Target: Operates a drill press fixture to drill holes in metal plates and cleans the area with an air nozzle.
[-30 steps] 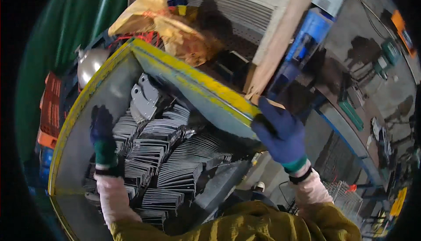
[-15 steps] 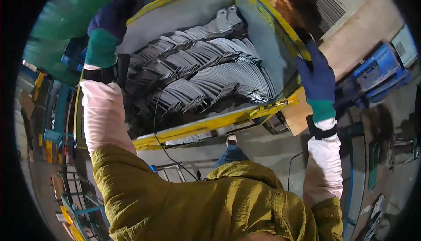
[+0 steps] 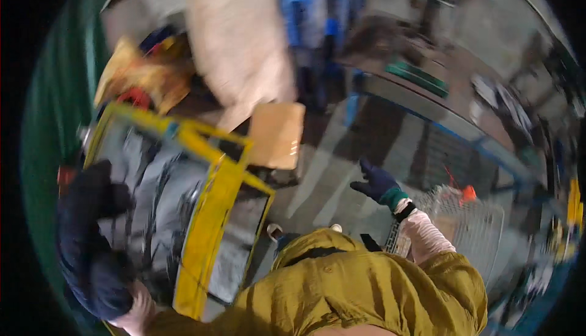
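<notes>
A yellow-rimmed metal bin point(image 3: 204, 238) stands at my left, with grey metal plates point(image 3: 155, 195) in it, smeared by motion. My left hand point(image 3: 94, 238), in a dark blue glove, is large and blurred over the bin's left part. Its fingers are too smeared to read, and I cannot tell whether it touches the bin. Out over the floor, right of the bin, my right hand point(image 3: 378, 183) reaches in a blue glove with a green cuff. Its fingers are apart and nothing is in them.
A wire mesh basket point(image 3: 482, 226) with an orange item point(image 3: 468, 193) is beside my right forearm. Beyond the bin are a brown cardboard piece point(image 3: 276, 134), a pale sheet point(image 3: 241, 36) and blue objects point(image 3: 299, 6). A green curtain point(image 3: 55, 134) hangs at the left.
My view has swung right, so the bin now lies at the left. My right hand has come off the bin's rim and opened over the floor. My left hand has moved lower in the picture.
</notes>
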